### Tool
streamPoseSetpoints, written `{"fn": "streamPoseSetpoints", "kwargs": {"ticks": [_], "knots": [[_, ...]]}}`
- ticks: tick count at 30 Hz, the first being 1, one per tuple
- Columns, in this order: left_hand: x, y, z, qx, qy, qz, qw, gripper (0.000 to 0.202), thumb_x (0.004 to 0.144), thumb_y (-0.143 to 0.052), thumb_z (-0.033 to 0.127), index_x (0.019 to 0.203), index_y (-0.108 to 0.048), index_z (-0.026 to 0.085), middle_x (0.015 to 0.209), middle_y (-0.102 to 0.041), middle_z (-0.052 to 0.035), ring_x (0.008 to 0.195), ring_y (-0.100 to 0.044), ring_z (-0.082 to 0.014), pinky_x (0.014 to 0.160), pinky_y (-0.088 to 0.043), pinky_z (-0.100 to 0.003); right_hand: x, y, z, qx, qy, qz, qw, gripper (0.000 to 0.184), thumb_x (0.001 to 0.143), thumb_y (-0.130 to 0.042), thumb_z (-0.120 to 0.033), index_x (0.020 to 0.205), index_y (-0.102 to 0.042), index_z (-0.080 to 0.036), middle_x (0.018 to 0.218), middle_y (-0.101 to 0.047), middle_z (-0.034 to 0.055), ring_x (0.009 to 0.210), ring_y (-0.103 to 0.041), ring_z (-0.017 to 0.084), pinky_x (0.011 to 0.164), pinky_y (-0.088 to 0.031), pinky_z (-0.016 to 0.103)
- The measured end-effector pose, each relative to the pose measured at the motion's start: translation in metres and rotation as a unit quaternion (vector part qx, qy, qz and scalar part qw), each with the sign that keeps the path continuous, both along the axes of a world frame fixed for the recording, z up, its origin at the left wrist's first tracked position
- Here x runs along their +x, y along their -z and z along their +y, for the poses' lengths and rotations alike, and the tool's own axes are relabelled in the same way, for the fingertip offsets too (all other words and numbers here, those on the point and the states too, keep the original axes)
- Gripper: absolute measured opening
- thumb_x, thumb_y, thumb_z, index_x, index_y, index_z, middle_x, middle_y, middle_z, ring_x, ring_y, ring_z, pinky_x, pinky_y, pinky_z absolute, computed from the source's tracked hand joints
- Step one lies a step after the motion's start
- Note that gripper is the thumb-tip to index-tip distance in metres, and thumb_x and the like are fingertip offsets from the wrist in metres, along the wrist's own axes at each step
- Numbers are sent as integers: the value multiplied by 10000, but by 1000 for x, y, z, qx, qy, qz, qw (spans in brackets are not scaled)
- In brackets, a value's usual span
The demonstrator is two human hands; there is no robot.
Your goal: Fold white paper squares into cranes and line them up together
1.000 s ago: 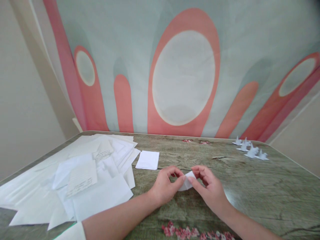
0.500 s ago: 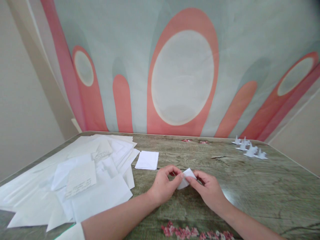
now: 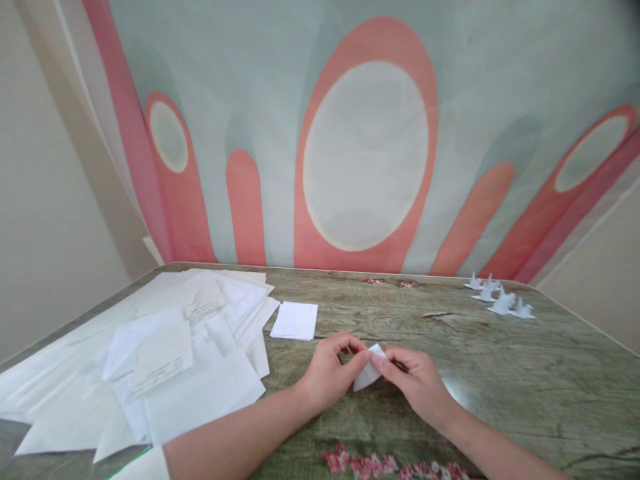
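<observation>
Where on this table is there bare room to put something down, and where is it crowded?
Bare wood runs from the right hand to the right edge of the table, nearer than the folded paper figures. Another strip lies between the small white stack and those figures. The left side is crowded with a loose paper pile.

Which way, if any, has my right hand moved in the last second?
Yes, slightly: the right hand has drawn back toward the camera, farther from the small paper stack.
</observation>
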State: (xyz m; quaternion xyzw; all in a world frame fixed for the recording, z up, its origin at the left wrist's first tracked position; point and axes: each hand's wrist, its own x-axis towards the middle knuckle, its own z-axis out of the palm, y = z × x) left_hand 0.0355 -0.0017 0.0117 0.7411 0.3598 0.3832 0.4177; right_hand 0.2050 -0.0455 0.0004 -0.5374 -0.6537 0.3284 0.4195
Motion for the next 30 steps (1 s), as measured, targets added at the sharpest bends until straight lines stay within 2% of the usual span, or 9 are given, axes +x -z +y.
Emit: {"fn": "streamPoseSetpoints", "kwargs": {"ticks": [4,9,15,20,23,27,30], "knots": [[-1,-1,1,17,3,7,1000,136,808,-556,232,727,-620,143,713,-605,-16,701,-539,-138,686,-400,-233,-2,0,0,28,-7,-11,1000,360,877,-448,-392,599,-511,-172,579,-417,-33,579,-419,116,563,-330,227],[-1,-4,-1,39,9,13,999,114,785,-570,185,685,-605,142,703,-601,-15,701,-550,-138,701,-398,-238,-4,-5,-1,53,16,6,998,207,855,-504,-364,780,-568,-183,715,-548,-6,685,-508,141,653,-383,240],[2,-6,-4,54,12,20,998,115,773,-573,170,665,-601,144,685,-602,-12,688,-547,-138,709,-394,-244,-5,-9,-3,72,-4,3,997,250,878,-461,-351,727,-562,-180,698,-524,-2,675,-497,140,641,-378,241],[1,-4,-3,29,10,24,999,111,781,-564,179,681,-599,145,695,-601,-9,690,-546,-133,693,-399,-232,-5,-3,-1,31,45,14,998,326,903,-388,-394,683,-506,-184,592,-420,-34,577,-409,123,530,-327,224],[0,-3,-2,10,-1,25,1000,114,784,-567,198,693,-607,143,697,-604,-11,687,-543,-135,682,-402,-232,-4,-2,0,14,37,41,998,319,902,-384,-411,744,-542,-183,649,-488,-20,623,-450,130,566,-360,223],[0,0,-1,-3,-5,20,1000,140,797,-568,240,712,-625,144,699,-615,-15,685,-543,-140,671,-407,-237,-5,-4,2,17,6,40,999,233,851,-500,-399,837,-590,-185,743,-582,-1,698,-519,146,643,-400,235],[1,2,0,-11,-21,-2,1000,137,818,-551,260,797,-640,158,774,-636,-23,734,-555,-147,685,-418,-240,-2,-1,5,34,33,37,998,234,843,-515,-393,803,-609,-182,717,-584,1,681,-523,148,643,-402,242]]}}
